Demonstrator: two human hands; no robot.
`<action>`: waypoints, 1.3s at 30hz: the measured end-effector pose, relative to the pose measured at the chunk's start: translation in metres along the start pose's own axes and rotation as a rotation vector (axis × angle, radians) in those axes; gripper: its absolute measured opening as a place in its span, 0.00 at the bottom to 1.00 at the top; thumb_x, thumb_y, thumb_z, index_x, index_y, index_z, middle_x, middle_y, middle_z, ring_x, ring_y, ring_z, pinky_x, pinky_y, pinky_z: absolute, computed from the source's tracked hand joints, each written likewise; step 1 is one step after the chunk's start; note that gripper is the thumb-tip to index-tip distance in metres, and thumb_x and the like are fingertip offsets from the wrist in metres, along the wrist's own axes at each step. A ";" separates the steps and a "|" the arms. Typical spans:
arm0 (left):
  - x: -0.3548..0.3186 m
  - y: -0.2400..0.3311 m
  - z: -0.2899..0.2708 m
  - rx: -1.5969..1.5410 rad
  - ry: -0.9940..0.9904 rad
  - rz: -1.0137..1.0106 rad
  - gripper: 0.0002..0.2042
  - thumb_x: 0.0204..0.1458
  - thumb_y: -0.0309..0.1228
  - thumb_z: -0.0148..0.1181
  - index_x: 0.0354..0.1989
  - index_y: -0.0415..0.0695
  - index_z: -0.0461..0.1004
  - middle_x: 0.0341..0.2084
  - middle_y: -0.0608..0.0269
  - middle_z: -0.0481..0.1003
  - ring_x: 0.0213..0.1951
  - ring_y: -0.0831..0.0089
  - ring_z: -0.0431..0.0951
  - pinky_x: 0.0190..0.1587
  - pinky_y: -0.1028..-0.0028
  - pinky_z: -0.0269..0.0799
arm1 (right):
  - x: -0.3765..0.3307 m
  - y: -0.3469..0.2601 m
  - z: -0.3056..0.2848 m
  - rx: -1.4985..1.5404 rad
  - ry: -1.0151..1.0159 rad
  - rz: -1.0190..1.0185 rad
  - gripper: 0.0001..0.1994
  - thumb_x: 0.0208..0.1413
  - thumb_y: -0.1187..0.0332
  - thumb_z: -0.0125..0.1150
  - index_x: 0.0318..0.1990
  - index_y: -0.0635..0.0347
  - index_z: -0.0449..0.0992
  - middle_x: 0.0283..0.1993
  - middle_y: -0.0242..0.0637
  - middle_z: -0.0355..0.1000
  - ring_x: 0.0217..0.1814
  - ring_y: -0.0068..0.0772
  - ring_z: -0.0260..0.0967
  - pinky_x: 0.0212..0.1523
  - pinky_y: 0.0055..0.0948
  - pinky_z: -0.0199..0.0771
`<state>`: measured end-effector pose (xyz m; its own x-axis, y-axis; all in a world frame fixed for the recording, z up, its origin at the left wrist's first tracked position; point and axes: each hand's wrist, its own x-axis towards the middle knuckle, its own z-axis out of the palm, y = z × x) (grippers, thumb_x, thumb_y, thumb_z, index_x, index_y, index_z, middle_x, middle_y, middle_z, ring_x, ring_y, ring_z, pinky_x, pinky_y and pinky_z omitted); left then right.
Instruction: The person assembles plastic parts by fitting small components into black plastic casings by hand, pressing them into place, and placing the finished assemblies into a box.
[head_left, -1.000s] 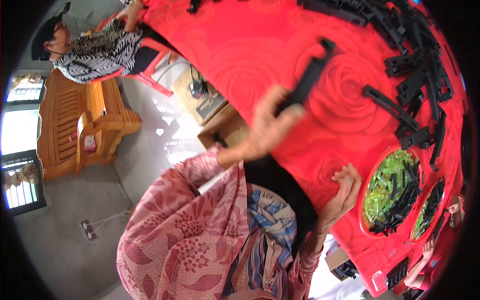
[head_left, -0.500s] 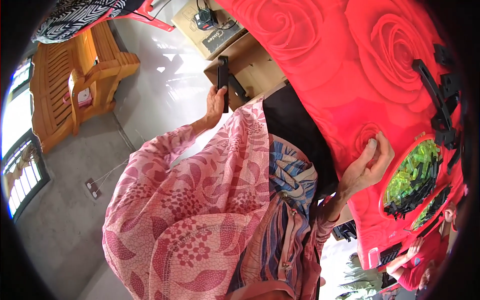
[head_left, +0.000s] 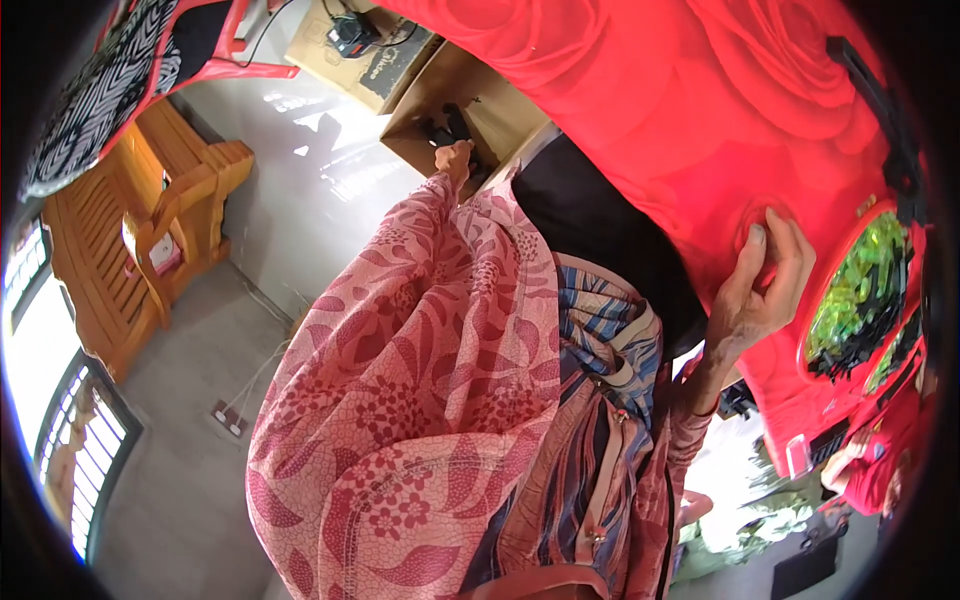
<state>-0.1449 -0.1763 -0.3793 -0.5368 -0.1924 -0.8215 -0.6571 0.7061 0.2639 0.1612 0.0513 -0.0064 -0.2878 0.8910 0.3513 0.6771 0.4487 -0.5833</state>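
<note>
Over the topless cardboard carton [head_left: 510, 105], beside the red rose-print tablecloth [head_left: 620, 130], the left hand [head_left: 455, 157] grips the near end of 1 slim black plastic bar [head_left: 457, 122], though it is too small to see each finger; its long axis slants steeply, the far end pointing up and slightly left. The step looks like depositing it; next calls for lowering, then loosening the grip. The right hand [head_left: 765, 290], empty, curls loosely over the cloth

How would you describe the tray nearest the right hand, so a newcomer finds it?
On the red table, look right of the right hand. Two red-rimmed trays there hold green and black pieces; choose the nearer one, looking larger than its neighbour.
</note>
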 end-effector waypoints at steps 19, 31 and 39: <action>0.066 -0.019 0.019 -0.254 -0.240 0.039 0.15 0.54 0.37 0.64 0.41 0.37 0.74 0.40 0.53 0.75 0.41 0.56 0.77 0.40 0.53 0.83 | -0.004 0.006 -0.002 -0.025 -0.045 -0.013 0.09 0.56 0.82 0.61 0.43 0.66 0.80 0.43 0.44 0.74 0.41 0.35 0.74 0.37 0.29 0.78; 0.077 -0.016 0.006 -0.083 -0.272 0.015 0.16 0.58 0.35 0.56 0.46 0.32 0.71 0.39 0.44 0.76 0.36 0.49 0.81 0.34 0.56 0.84 | -0.006 0.008 -0.003 0.006 -0.067 0.041 0.10 0.55 0.82 0.62 0.44 0.65 0.80 0.44 0.44 0.74 0.43 0.37 0.74 0.40 0.30 0.77; 0.029 0.006 0.020 0.053 -0.189 0.180 0.15 0.56 0.33 0.55 0.38 0.28 0.76 0.30 0.43 0.79 0.24 0.52 0.82 0.25 0.58 0.84 | 0.002 0.003 -0.006 -0.044 -0.054 -0.018 0.10 0.52 0.83 0.63 0.42 0.64 0.79 0.43 0.45 0.74 0.45 0.44 0.73 0.46 0.35 0.74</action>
<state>-0.1541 -0.1643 -0.4118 -0.5304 0.0665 -0.8451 -0.5288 0.7533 0.3911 0.1669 0.0537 -0.0028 -0.3350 0.8859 0.3207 0.7007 0.4618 -0.5439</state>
